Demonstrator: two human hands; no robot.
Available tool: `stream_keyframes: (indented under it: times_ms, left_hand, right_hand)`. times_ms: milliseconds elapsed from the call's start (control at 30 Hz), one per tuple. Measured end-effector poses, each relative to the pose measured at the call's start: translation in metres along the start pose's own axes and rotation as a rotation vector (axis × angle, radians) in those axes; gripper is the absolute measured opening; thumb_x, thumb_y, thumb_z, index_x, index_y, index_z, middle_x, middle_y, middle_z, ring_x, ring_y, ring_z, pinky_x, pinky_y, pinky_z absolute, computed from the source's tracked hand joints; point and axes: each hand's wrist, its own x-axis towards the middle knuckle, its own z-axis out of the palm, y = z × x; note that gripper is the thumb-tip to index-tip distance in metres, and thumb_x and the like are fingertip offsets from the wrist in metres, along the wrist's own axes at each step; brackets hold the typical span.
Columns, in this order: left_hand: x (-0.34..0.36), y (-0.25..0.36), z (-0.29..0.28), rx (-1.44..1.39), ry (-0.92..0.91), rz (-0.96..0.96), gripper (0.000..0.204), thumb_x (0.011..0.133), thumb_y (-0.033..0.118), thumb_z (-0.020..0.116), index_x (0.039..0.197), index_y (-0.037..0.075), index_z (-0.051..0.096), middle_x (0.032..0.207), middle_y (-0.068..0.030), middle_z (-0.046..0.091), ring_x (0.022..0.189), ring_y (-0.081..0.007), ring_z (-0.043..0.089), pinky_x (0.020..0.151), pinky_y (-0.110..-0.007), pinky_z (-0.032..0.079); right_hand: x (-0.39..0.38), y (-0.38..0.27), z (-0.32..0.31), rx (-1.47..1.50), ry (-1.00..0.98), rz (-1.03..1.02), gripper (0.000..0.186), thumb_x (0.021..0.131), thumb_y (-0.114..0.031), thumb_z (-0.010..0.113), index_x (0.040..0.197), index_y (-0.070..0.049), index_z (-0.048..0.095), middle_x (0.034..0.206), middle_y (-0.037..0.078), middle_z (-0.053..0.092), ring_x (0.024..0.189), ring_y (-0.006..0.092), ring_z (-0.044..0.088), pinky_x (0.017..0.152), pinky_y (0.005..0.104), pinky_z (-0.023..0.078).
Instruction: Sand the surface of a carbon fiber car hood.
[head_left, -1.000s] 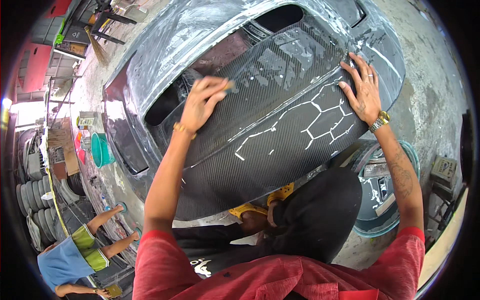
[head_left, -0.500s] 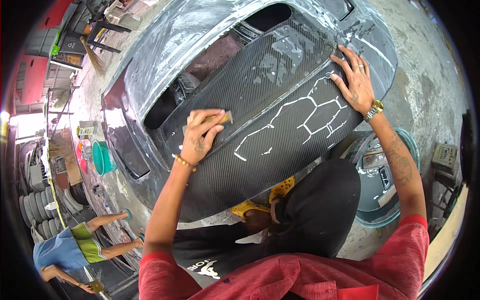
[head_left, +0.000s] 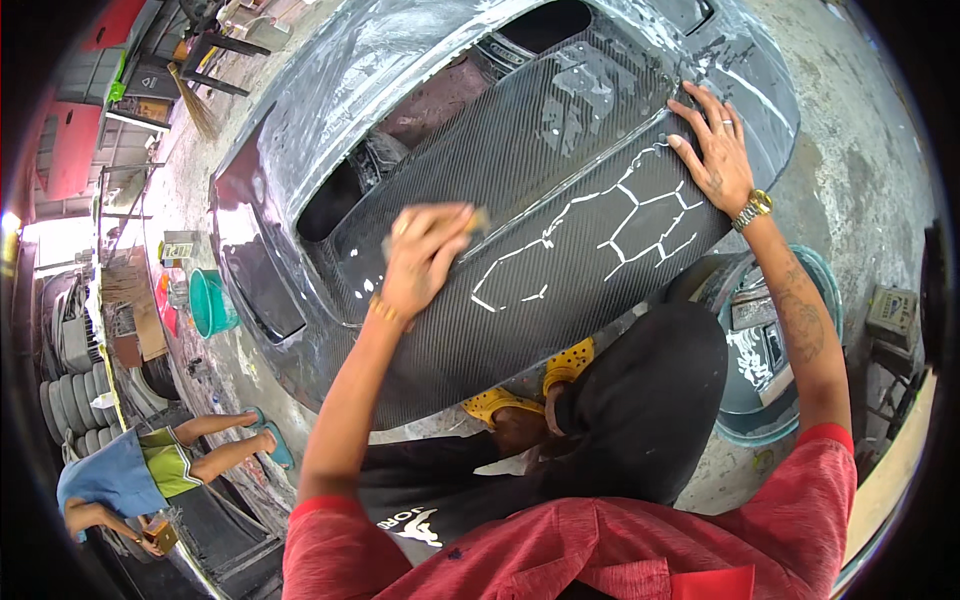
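Observation:
A large car body panel with a dark, carbon-fibre-like weave lies in front of me. Its surface looks wet in patches and carries bright white hexagon-shaped lines. My left hand, smeared by motion, is closed round a small tan block and presses it to the panel left of a long raised crease. The block's kind is hard to make out. Farther up on the right, my right hand rests flat on the panel with its fingers spread, holding nothing.
A round tub of water stands by my right knee. Teal bucket, broom and stacked grey hoses are at the left. Another person at the lower left holds a small box-like thing. Openings cut through the panel's far side.
My left hand has slid with the block up and to the right along the panel. My right hand stays flat in nearly the same place. The other person's legs have shifted.

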Motion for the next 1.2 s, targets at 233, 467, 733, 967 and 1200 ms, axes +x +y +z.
stream_keyframes:
  times_ms: [233, 467, 733, 967, 1200]
  left_hand:
    - [0.137, -0.025, 0.069, 0.028, -0.059, 0.071, 0.031, 0.097, 0.020, 0.066, 0.127, 0.016, 0.074, 0.119, -0.0071, 0.069, 0.111, -0.0293, 0.060, 0.098, -0.040, 0.047]
    - [0.112, -0.002, 0.062, 0.031, 0.084, 0.107, 0.029, 0.093, 0.020, 0.069, 0.120, 0.015, 0.077, 0.118, -0.0052, 0.072, 0.105, -0.0271, 0.062, 0.097, -0.040, 0.046]
    - [0.089, 0.001, 0.058, -0.048, -0.053, 0.149, 0.033, 0.092, 0.018, 0.071, 0.125, 0.013, 0.074, 0.121, -0.0028, 0.070, 0.109, -0.0267, 0.061, 0.096, -0.040, 0.047]
    - [0.151, -0.010, 0.087, -0.009, 0.053, 0.026, 0.025, 0.096, 0.026, 0.068, 0.118, 0.023, 0.078, 0.120, -0.0018, 0.069, 0.113, -0.0285, 0.057, 0.100, -0.044, 0.044]
    - [-0.046, 0.021, -0.001, 0.040, -0.070, -0.050, 0.035, 0.089, 0.015, 0.072, 0.125, 0.014, 0.074, 0.124, -0.0046, 0.070, 0.114, -0.0266, 0.061, 0.101, -0.042, 0.045]
  right_hand:
    - [0.002, 0.005, 0.001, -0.010, 0.023, 0.002, 0.048, 0.103, -0.046, 0.054, 0.142, -0.019, 0.057, 0.160, 0.007, 0.041, 0.151, 0.0290, 0.033, 0.125, 0.0527, 0.020]
    - [0.001, 0.001, -0.002, -0.001, 0.020, -0.015, 0.047, 0.104, -0.047, 0.051, 0.142, -0.019, 0.057, 0.160, 0.006, 0.041, 0.151, 0.0278, 0.034, 0.125, 0.0520, 0.020]
    - [0.000, 0.007, 0.007, -0.020, 0.026, -0.013, 0.048, 0.103, -0.047, 0.053, 0.142, -0.020, 0.057, 0.160, 0.006, 0.041, 0.151, 0.0280, 0.034, 0.125, 0.0517, 0.020]
    - [0.000, 0.007, 0.002, -0.007, 0.029, -0.031, 0.045, 0.105, -0.044, 0.051, 0.142, -0.021, 0.058, 0.160, 0.004, 0.042, 0.151, 0.0281, 0.034, 0.124, 0.0504, 0.021]
    - [0.001, 0.011, 0.012, -0.038, 0.052, -0.028, 0.047, 0.104, -0.046, 0.052, 0.143, -0.020, 0.057, 0.162, 0.006, 0.040, 0.152, 0.0278, 0.034, 0.125, 0.0507, 0.020]
